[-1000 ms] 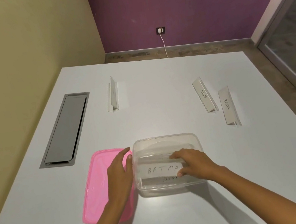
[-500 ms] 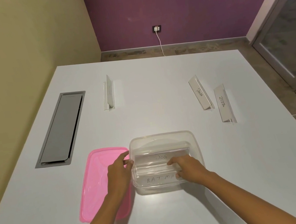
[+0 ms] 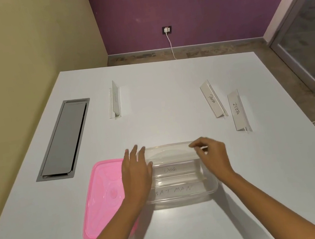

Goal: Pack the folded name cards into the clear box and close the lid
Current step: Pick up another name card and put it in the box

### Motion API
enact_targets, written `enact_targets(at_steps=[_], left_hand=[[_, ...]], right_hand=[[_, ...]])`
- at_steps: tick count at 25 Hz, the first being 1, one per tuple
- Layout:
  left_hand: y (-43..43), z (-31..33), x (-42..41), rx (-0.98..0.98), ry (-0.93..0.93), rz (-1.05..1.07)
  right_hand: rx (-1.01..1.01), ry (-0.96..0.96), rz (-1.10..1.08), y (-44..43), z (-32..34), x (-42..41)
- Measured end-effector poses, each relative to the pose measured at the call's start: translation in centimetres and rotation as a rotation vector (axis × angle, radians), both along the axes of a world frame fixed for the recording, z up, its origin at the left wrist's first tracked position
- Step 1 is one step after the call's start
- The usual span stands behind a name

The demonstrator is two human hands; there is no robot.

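The clear box stands near the table's front edge with two name cards inside, one marked DOG and one marked BATMAN. My left hand hovers flat over the box's left wall, fingers apart, holding nothing. My right hand is above the box's far right corner, fingers loosely curled and empty. The pink lid lies flat to the left of the box. Three name cards stand on the table: PANDA, ZEBRA, and one edge-on at far left.
A grey cable hatch is set into the white table at left. A yellow wall runs along the left, a purple wall with a socket and white cable behind. A glass door is at the right.
My right hand has lifted out of the box and moved to its far right corner. My left hand has left the box's wall and risen a little forward. The BATMAN card now lies uncovered.
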State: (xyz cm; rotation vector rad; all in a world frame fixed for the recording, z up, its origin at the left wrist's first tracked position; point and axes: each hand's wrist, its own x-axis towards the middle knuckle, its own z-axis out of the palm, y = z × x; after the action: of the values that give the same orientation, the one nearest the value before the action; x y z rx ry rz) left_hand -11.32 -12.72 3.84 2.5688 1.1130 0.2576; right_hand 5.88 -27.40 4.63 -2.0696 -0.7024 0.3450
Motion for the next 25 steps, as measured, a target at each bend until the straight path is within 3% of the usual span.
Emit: enact_targets(at_steps=[3,7,14,22,25], left_hand=[[-0.1,0.4,2.9,0.137,-0.022,-0.136],[0.3,-0.2,6.1,0.076,0.039,-0.259],[2.3,-1.9,8.0,-0.003,0.154,-0.268],[2.7,-2.6,7.9,-0.059,-0.023,-0.264],[2.6,-2.6,8.1,-0.052,-0.035,-0.252]], right_hand=[[0.046,-0.037,-0.221,0.6,0.6,4.4],[-0.046,-0.069,-0.342,1.5,-0.1,10.5],[-0.423,-0.087,-0.417,3.7,-3.4,18.2],[-0.694,0.060,-0.436,5.7,-7.6,24.0],[-0.742,0.013,-0.421,6.3,-8.8,25.0]])
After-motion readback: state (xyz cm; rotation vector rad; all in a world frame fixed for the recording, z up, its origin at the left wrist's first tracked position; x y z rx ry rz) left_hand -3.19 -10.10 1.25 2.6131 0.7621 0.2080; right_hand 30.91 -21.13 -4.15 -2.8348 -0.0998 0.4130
